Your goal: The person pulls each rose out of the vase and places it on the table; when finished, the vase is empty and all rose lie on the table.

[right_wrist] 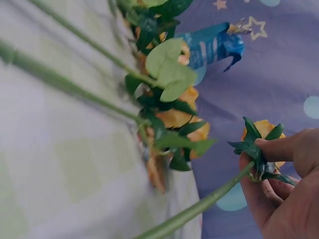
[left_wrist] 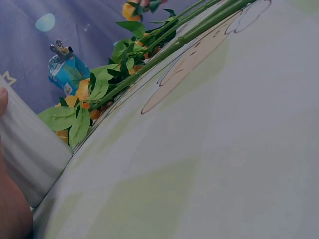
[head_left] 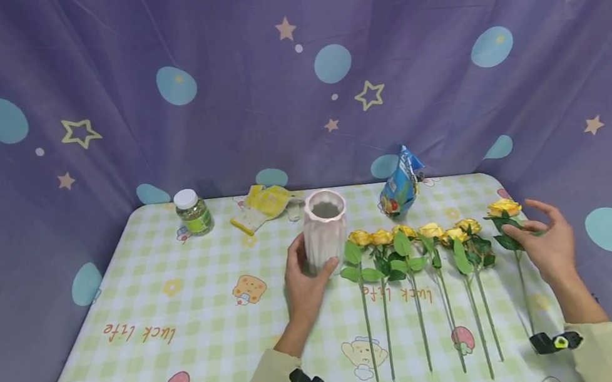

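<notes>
My left hand [head_left: 304, 282] grips a pale pink fluted vase [head_left: 324, 239] low on its side, thumb across the front. The vase stands upright on the table, its mouth open upward; in the left wrist view only part of its smooth wall [left_wrist: 30, 144] shows. At the right, my right hand [head_left: 551, 246] pinches a yellow rose [head_left: 503, 209] just under its bloom, among the leaves. Its long green stem [right_wrist: 199, 206] slants down away from the fingers. Between the hands, several more yellow roses [head_left: 431, 231] lie in a row, blooms toward the back and stems toward the front.
Along the back stand a white-lidded jar [head_left: 194, 213] and a blue bag [head_left: 399, 187] closed with a clip. A yellow and white cloth item [head_left: 264, 203] lies behind the vase. A checked cloth [head_left: 212, 359] covers the table, and a purple curtain [head_left: 253, 121] hangs behind.
</notes>
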Tool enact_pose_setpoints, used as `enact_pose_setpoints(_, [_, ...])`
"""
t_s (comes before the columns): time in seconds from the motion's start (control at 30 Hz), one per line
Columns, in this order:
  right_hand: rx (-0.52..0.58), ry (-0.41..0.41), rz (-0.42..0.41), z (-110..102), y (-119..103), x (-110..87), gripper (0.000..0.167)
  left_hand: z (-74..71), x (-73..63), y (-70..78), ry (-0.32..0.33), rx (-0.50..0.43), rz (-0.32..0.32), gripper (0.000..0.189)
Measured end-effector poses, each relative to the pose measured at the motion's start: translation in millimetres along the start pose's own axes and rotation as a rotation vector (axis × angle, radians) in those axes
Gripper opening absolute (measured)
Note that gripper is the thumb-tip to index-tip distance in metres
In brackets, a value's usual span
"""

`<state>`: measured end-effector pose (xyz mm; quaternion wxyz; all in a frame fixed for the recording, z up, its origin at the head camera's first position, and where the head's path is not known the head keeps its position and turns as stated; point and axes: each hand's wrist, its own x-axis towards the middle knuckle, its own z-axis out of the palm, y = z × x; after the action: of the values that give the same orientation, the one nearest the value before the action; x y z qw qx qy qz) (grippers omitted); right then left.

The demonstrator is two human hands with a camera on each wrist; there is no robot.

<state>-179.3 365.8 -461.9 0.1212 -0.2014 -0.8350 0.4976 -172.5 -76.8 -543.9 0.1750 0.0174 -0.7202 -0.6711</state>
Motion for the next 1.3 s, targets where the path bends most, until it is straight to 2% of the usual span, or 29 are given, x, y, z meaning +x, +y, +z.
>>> enact_pose_setpoints(0.23, [-0.111,-0.019,0.074,2,19,11.8,0.084,0.3,0.1,-0.9,-0.002,-0.001,0.005,0.08])
enact_pose_setpoints(0.4, [-0.145,-0.055,0.104,4,30,17.8,0.084,-0.3,0.4,0.0,-0.001,0.001,0.014,0.079])
enact_pose_setpoints(0.53, [-0.155,-0.066,0.106,6,35,20.5,0.083,-0.5,0.6,-0.9,-0.003,-0.003,0.019,0.079])
enact_pose_setpoints(0.77, [-0.221,-0.165,0.077,7,43,23.0,0.086,-0.4,0.1,0.0,-0.004,0.0,0.013,0.079])
enact_pose_setpoints(1.07, [-0.26,-0.135,0.086,9,41,17.8,0.086,0.5,0.6,-1.7,-0.001,-0.002,0.014,0.08])
enact_pose_setpoints(1.3, [-0.268,-0.171,0.084,3,39,14.5,0.089,-0.1,-0.1,-1.3,-0.001,0.011,0.005,0.08])
